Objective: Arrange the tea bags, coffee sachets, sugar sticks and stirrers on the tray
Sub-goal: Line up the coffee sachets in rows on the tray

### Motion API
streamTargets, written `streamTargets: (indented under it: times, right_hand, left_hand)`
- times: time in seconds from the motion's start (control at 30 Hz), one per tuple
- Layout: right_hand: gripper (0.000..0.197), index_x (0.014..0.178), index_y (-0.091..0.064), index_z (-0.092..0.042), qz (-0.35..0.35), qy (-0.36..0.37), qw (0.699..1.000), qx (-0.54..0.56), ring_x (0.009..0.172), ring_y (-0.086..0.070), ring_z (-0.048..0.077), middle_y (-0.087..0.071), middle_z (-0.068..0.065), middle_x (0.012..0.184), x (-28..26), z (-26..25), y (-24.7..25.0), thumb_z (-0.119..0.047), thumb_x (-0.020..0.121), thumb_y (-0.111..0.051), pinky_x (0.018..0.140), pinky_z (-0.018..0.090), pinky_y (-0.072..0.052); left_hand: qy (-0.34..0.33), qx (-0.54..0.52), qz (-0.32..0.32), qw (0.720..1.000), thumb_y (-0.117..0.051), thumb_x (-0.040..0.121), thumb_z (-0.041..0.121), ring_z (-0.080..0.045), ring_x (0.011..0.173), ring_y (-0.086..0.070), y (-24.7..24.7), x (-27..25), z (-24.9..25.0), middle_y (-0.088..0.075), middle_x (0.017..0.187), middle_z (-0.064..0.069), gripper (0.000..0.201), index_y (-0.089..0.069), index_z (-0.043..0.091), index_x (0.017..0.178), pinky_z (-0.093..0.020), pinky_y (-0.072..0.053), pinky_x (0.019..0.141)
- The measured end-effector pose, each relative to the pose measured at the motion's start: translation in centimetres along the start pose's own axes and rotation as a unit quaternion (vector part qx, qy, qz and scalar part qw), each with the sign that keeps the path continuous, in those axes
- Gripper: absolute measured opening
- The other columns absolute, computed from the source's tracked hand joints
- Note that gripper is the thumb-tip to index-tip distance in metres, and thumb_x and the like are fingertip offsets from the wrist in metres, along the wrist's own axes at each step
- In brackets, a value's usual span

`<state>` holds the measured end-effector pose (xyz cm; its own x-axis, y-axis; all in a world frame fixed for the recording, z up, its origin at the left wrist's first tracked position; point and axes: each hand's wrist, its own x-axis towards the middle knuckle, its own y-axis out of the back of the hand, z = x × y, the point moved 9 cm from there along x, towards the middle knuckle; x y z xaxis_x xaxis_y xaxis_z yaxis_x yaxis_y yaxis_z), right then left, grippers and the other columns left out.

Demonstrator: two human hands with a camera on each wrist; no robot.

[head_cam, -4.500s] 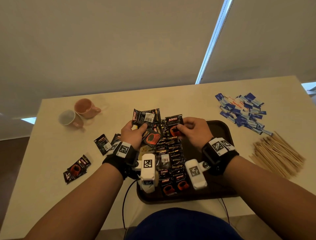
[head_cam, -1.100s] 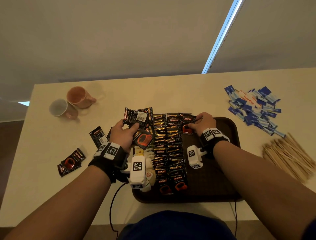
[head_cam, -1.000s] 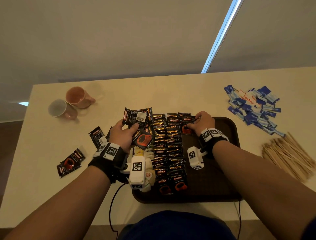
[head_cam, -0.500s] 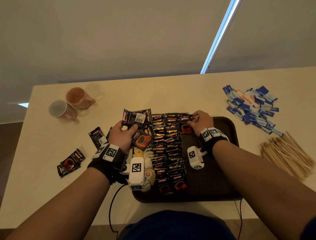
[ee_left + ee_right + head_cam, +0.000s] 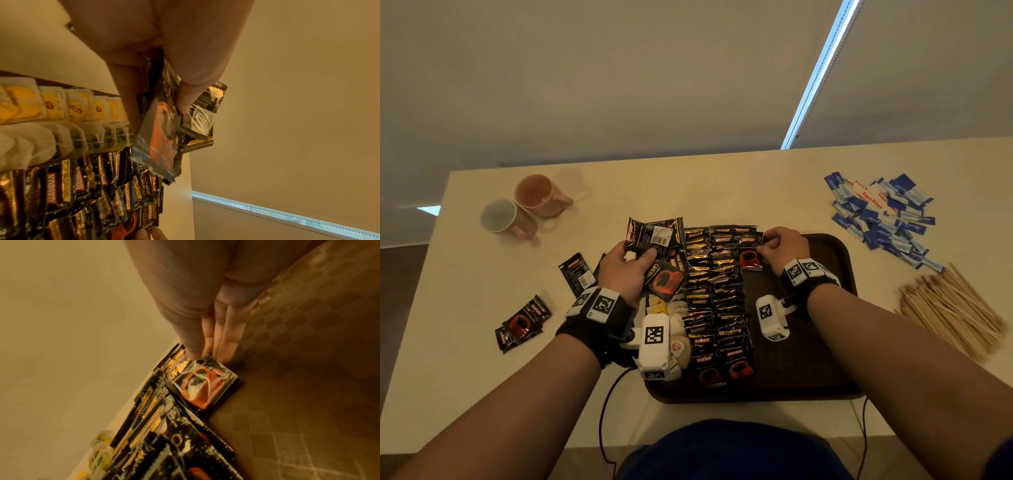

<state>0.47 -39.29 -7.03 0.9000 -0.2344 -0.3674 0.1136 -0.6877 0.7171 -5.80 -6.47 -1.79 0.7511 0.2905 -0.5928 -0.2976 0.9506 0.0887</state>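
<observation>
Sachets (image 5: 717, 274) look light, crinkly, slick, so we pinch edges: left hand (image 5: 625, 270) clamps a spare bunch, right hand (image 5: 784, 248) pinches one on the tray (image 5: 825, 359).

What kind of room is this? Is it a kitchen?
Hard to say. It looks more like an office or hotel drinks corner: a plain table with two mugs, a tray of coffee sachets, and window blinds behind.
</observation>
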Motion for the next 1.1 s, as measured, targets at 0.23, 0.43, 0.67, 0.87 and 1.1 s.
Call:
streamTargets:
  times: [0.23, 0.43, 0.67, 0.87, 1.1]
  right_hand:
    - [0.028, 0.113, -0.068, -0.01, 0.011, -0.009, 1.0, -0.009, 0.097, -0.067, 0.019, -0.073, 0.005, 0.097, -0.9, 0.4, 0.9, -0.015, 0.086, -0.074, 0.091, 0.029, -0.05]
    - [0.023, 0.111, -0.069, -0.01, 0.03, 0.018, 0.998, -0.048, 0.1, -0.065, 0.021, -0.071, 0.007, 0.106, -1.9, -1.1, 1.7, -0.013, 0.088, -0.07, 0.09, 0.027, -0.047]
    - [0.023, 0.099, -0.073, -0.012, -0.008, 0.169, 0.985, 0.028, 0.081, -0.062, 0.011, -0.068, -0.005, 0.088, -6.1, -9.4, 2.5, -0.032, 0.095, -0.061, 0.076, 0.022, -0.045]
    - [0.019, 0.101, -0.075, -0.014, -0.001, 0.143, 0.988, 0.052, 0.088, -0.064, 0.013, -0.073, 0.0, 0.098, -4.9, -10.3, 2.5, -0.025, 0.096, -0.061, 0.083, 0.029, -0.052]
    - [0.023, 0.114, -0.069, -0.015, -0.038, 0.04, 0.99, -0.13, 0.105, -0.062, 0.022, -0.067, 0.006, 0.12, 0.6, -4.4, 1.4, -0.021, 0.092, -0.064, 0.083, 0.026, -0.046]
  left_hand:
    - [0.003, -0.002, -0.009, 1.0, -0.07, 0.091, 0.012, -0.028, 0.086, -0.075, -0.3, -0.4, 0.0, -0.077, 0.098, -0.009, 0.016, -0.069, 0.025, 0.1, -0.046, -0.061, 0.073]
    - [-0.003, 0.0, -0.019, 1.0, -0.071, 0.091, 0.01, -0.03, 0.086, -0.075, -1.1, -1.3, 0.5, -0.076, 0.097, -0.009, 0.016, -0.068, 0.023, 0.098, -0.052, -0.06, 0.08]
    - [-0.011, 0.021, -0.038, 0.999, -0.075, 0.087, 0.015, -0.032, 0.088, -0.075, -1.9, -2.5, 0.7, -0.078, 0.092, -0.006, 0.013, -0.07, 0.024, 0.094, -0.059, -0.058, 0.084]
    - [-0.013, 0.019, -0.053, 0.998, -0.072, 0.089, 0.011, -0.034, 0.088, -0.074, -2.1, -3.4, 0.6, -0.077, 0.095, -0.011, 0.012, -0.068, 0.02, 0.096, -0.061, -0.057, 0.083]
    - [-0.02, 0.036, -0.048, 0.998, -0.071, 0.09, 0.009, -0.032, 0.088, -0.075, -1.2, -3.2, 0.4, -0.077, 0.096, -0.009, 0.015, -0.068, 0.023, 0.094, -0.059, -0.057, 0.086]
